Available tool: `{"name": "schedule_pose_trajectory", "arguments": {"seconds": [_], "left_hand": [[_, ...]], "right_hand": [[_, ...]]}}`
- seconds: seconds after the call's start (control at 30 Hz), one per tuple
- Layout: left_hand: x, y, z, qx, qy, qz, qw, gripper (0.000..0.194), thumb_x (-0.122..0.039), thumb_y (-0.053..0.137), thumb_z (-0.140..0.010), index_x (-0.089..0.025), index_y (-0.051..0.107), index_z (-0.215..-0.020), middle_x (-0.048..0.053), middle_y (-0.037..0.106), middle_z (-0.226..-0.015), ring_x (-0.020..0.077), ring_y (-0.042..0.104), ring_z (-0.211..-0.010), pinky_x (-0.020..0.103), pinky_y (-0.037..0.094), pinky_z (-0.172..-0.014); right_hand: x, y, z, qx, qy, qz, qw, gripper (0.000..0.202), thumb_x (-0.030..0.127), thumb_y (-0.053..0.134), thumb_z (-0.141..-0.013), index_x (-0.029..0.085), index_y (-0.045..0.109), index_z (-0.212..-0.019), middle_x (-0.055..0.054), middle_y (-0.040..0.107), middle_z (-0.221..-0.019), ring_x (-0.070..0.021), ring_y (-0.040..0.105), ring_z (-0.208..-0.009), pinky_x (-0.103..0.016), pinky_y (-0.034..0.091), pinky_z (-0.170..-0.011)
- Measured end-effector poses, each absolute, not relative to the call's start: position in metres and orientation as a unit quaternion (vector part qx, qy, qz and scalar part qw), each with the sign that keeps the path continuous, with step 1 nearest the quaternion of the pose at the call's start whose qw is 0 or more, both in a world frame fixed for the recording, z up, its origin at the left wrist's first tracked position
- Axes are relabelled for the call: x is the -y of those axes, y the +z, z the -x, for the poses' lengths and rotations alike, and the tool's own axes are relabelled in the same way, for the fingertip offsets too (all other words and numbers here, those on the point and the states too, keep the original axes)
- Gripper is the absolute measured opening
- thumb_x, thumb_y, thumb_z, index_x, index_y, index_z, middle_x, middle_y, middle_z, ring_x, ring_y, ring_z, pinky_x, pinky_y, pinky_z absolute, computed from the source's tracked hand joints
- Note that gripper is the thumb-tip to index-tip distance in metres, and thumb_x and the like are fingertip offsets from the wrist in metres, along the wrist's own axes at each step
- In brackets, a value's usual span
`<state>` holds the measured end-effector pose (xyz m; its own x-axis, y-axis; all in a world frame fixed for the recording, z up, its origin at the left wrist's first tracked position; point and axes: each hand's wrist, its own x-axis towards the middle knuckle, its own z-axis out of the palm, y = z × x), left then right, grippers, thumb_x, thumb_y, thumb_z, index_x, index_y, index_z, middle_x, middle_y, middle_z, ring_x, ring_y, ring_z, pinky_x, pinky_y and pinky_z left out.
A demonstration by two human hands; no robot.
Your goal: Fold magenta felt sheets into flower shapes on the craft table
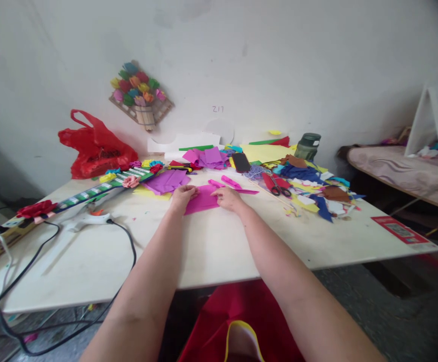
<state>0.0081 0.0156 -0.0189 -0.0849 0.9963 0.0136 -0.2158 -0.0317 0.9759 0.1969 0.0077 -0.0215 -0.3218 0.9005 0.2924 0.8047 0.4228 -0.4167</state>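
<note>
My left hand [184, 197] and right hand [229, 198] pinch the left and right edges of the purple paper [202, 200] on the table [219, 246], seemingly to keep it flat. Farther right lie scissors [275, 190], perhaps left there for easy reach

Table [219, 246]: pale flat top
Left side: red plastic bag [94, 161], corded glue gun [95, 217]
Centre: purple sheets [170, 180], folded pink pieces [231, 182]
Right side: mixed paper scraps [305, 173], lidded bottle [308, 147]
Front-right corner: red label [398, 230]
</note>
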Motion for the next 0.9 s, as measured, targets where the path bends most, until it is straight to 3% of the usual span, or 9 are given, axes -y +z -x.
{"name": "schedule_pose_trajectory", "arguments": {"seconds": [0.2, 0.53, 0.67, 0.9], "left_hand": [[-0.0173, -0.0202, -0.0076, -0.449, 0.581, -0.412, 0.54, 0.006, -0.009, 0.065, -0.066, -0.01, 0.061, -0.071, 0.004, 0.066, -0.066, 0.0116, 0.064, -0.064, 0.028, 0.053, -0.078], [-0.0188, -0.0214, -0.0062, -0.446, 0.578, -0.416, 0.543, 0.009, -0.012, 0.068, -0.065, -0.011, 0.061, -0.07, 0.005, 0.067, -0.067, 0.0127, 0.065, -0.066, 0.027, 0.052, -0.078], [-0.0186, -0.0209, -0.0071, -0.45, 0.568, -0.429, 0.539, 0.01, -0.014, 0.07, -0.063, -0.011, 0.061, -0.069, 0.004, 0.066, -0.067, 0.013, 0.065, -0.066, 0.028, 0.052, -0.078], [-0.0184, -0.0201, -0.0087, -0.499, 0.519, -0.561, 0.408, 0.013, -0.024, 0.069, -0.062, -0.015, 0.064, -0.069, 0.003, 0.067, -0.066, 0.0155, 0.062, -0.067, 0.028, 0.049, -0.072]], "right_hand": [[-0.0094, -0.0189, -0.2008, 0.823, 0.128, 0.498, 0.24, 0.035, 0.018, 0.066, -0.068, 0.023, 0.072, -0.102, -0.004, 0.071, -0.104, -0.0216, 0.062, -0.104, -0.033, 0.046, -0.093], [-0.0052, -0.0154, -0.2027, 0.825, 0.129, 0.488, 0.256, 0.022, 0.012, 0.06, -0.074, 0.02, 0.075, -0.088, -0.006, 0.072, -0.101, -0.0181, 0.064, -0.101, -0.03, 0.047, -0.092], [-0.0091, -0.0189, -0.2048, 0.845, 0.119, 0.457, 0.253, 0.023, 0.011, 0.063, -0.07, 0.02, 0.075, -0.088, -0.006, 0.072, -0.103, -0.019, 0.063, -0.104, -0.031, 0.046, -0.093], [-0.0129, -0.0219, -0.2026, 0.848, 0.09, 0.459, 0.25, 0.019, 0.01, 0.061, -0.072, 0.021, 0.075, -0.081, -0.007, 0.072, -0.099, -0.0192, 0.065, -0.097, -0.034, 0.045, -0.092]]}}
